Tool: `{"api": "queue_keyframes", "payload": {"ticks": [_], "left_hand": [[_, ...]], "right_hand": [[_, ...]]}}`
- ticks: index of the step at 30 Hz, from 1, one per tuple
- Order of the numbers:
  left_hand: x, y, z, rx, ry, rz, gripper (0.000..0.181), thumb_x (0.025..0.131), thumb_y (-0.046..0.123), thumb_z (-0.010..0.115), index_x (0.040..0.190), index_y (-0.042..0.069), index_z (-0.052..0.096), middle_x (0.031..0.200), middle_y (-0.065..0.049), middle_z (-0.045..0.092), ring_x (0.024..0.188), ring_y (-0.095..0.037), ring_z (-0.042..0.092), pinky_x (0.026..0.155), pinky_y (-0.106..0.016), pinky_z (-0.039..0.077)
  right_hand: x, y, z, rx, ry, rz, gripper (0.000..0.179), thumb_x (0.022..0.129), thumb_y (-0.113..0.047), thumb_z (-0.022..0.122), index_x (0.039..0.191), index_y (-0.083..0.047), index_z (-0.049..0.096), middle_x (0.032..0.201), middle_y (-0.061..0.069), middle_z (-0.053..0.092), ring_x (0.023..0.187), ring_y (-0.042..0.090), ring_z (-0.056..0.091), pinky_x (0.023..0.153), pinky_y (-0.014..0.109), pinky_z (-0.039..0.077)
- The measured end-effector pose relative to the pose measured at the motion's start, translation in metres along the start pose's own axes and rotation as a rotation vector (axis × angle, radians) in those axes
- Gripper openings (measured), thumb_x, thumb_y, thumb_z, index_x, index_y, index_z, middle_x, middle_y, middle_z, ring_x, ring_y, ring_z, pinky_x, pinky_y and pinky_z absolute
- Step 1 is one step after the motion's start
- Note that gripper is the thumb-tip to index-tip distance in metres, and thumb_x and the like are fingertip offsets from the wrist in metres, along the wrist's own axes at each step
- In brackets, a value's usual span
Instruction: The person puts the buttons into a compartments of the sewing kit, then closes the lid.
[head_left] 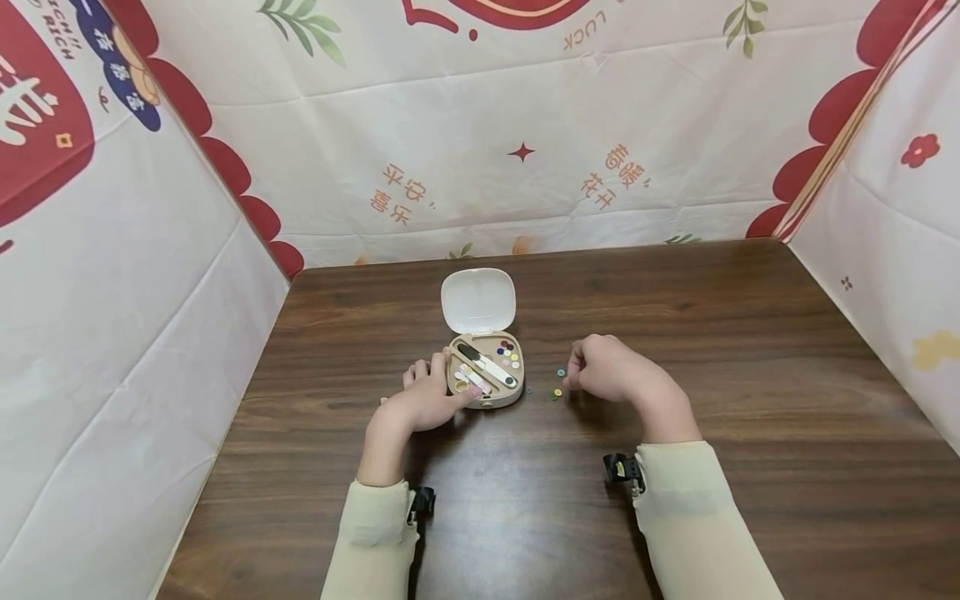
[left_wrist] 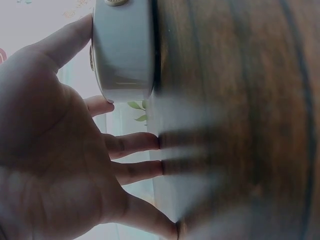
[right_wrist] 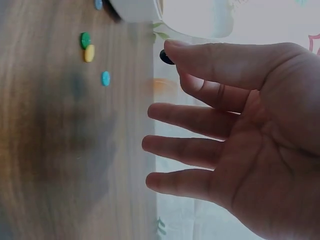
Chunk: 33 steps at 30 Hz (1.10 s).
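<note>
The right hand (head_left: 606,368), right of centre in the head view, pinches a tiny round black disc (right_wrist: 166,58) between thumb and forefinger, other fingers spread; a light hold on its edge should work best. The left hand (head_left: 422,402), fingers spread, touches a beige rounded plastic case (head_left: 504,402) with a raised white lid (head_left: 478,300), mid-frame; a steady brace would stop it sliding. Small blue (head_left: 561,372), yellow (head_left: 558,392) and green discs (head_left: 555,397) lie between, on the dark wood-grain table (head_left: 510,517), easily scattered by a careless knuckle. The white printed cloth (head_left: 480,192) reads "LUCK" top right of centre, "RICH" upper left, 平安喜乐 and 春暖花开 upper middle; I can read no brand on the case.
</note>
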<state>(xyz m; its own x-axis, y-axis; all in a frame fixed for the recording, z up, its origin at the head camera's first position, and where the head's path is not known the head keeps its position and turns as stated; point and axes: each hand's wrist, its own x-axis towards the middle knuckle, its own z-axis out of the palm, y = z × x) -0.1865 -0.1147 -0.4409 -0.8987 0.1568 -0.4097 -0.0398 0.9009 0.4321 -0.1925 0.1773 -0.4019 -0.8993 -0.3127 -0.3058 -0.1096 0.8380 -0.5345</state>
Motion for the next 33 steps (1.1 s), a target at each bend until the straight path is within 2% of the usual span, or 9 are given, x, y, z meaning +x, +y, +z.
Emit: {"api": "queue_keyframes", "payload": {"ticks": [4, 8, 13, 16, 19, 22, 26, 29, 33], "left_hand": [[-0.001, 0.000, 0.000, 0.000, -0.003, 0.000, 0.096, 0.085, 0.076, 0.049, 0.157, 0.029, 0.007, 0.151, -0.017, 0.026, 0.148, -0.038, 0.013, 0.095, -0.086, 0.017], [-0.001, 0.001, -0.001, 0.000, -0.007, 0.000, 0.096, 0.085, 0.076, 0.049, 0.157, 0.029, 0.006, 0.153, -0.017, 0.023, 0.149, -0.038, 0.011, 0.095, -0.087, 0.016], [-0.001, 0.000, 0.000, 0.001, -0.009, 0.001, 0.096, 0.085, 0.076, 0.049, 0.157, 0.030, 0.005, 0.151, -0.017, 0.025, 0.149, -0.038, 0.012, 0.095, -0.087, 0.015], [-0.001, 0.000, 0.000, 0.001, -0.006, 0.003, 0.096, 0.085, 0.076, 0.048, 0.157, 0.030, 0.005, 0.150, -0.017, 0.027, 0.148, -0.037, 0.013, 0.095, -0.087, 0.015], [-0.002, 0.000, -0.001, 0.003, -0.004, 0.003, 0.096, 0.085, 0.077, 0.048, 0.157, 0.030, 0.006, 0.149, -0.016, 0.027, 0.148, -0.037, 0.013, 0.095, -0.086, 0.016], [-0.002, 0.000, -0.001, 0.004, -0.007, 0.001, 0.096, 0.085, 0.077, 0.048, 0.157, 0.030, 0.006, 0.150, -0.016, 0.027, 0.149, -0.037, 0.013, 0.095, -0.086, 0.016], [-0.001, 0.000, -0.002, 0.007, -0.010, -0.006, 0.097, 0.085, 0.078, 0.047, 0.158, 0.030, 0.004, 0.156, -0.017, 0.022, 0.150, -0.036, 0.011, 0.095, -0.086, 0.015], [-0.001, 0.000, -0.002, 0.010, -0.013, -0.012, 0.098, 0.084, 0.079, 0.046, 0.158, 0.030, 0.003, 0.158, -0.017, 0.020, 0.150, -0.036, 0.011, 0.096, -0.086, 0.015], [0.000, -0.001, -0.001, 0.014, -0.013, -0.012, 0.099, 0.083, 0.080, 0.046, 0.158, 0.030, 0.004, 0.155, -0.017, 0.023, 0.149, -0.036, 0.013, 0.096, -0.086, 0.016]], "right_hand": [[0.005, -0.004, -0.006, -0.024, 0.018, -0.017, 0.014, 0.088, -0.007, 0.057, 0.075, -0.011, 0.059, 0.086, 0.007, 0.066, 0.071, 0.017, 0.052, 0.060, 0.028, 0.039], [0.010, -0.009, -0.010, -0.070, 0.057, -0.055, 0.016, 0.089, -0.011, 0.063, 0.073, -0.012, 0.061, 0.124, 0.019, 0.066, 0.106, 0.024, 0.060, 0.070, 0.031, 0.043], [0.017, -0.016, -0.013, -0.102, 0.107, -0.091, 0.019, 0.089, -0.019, 0.069, 0.072, -0.015, 0.063, 0.141, 0.024, 0.053, 0.142, 0.042, 0.036, 0.105, 0.055, 0.038], [0.021, -0.019, -0.013, -0.101, 0.131, -0.095, 0.019, 0.089, -0.022, 0.070, 0.072, -0.016, 0.062, 0.146, 0.025, 0.047, 0.141, 0.045, 0.036, 0.111, 0.061, 0.031], [0.027, -0.023, -0.011, -0.104, 0.146, -0.098, 0.018, 0.088, -0.024, 0.072, 0.075, -0.017, 0.062, 0.128, 0.016, 0.061, 0.118, 0.036, 0.057, 0.092, 0.047, 0.045], [0.033, -0.025, -0.010, -0.103, 0.152, -0.119, 0.016, 0.088, -0.024, 0.072, 0.078, -0.017, 0.062, 0.107, 0.009, 0.064, 0.091, 0.027, 0.059, 0.075, 0.038, 0.045], [0.039, -0.029, -0.010, -0.102, 0.159, -0.145, 0.015, 0.087, -0.025, 0.073, 0.078, -0.018, 0.063, 0.129, 0.014, 0.061, 0.117, 0.033, 0.058, 0.096, 0.052, 0.045], [0.042, -0.033, -0.010, -0.107, 0.166, -0.152, 0.016, 0.086, -0.027, 0.074, 0.077, -0.020, 0.063, 0.146, 0.020, 0.049, 0.138, 0.042, 0.042, 0.109, 0.068, 0.028], [0.047, -0.037, -0.008, -0.092, 0.178, -0.158, 0.014, 0.086, -0.026, 0.074, 0.078, -0.020, 0.064, 0.120, 0.009, 0.064, 0.106, 0.031, 0.061, 0.095, 0.057, 0.043]]}}
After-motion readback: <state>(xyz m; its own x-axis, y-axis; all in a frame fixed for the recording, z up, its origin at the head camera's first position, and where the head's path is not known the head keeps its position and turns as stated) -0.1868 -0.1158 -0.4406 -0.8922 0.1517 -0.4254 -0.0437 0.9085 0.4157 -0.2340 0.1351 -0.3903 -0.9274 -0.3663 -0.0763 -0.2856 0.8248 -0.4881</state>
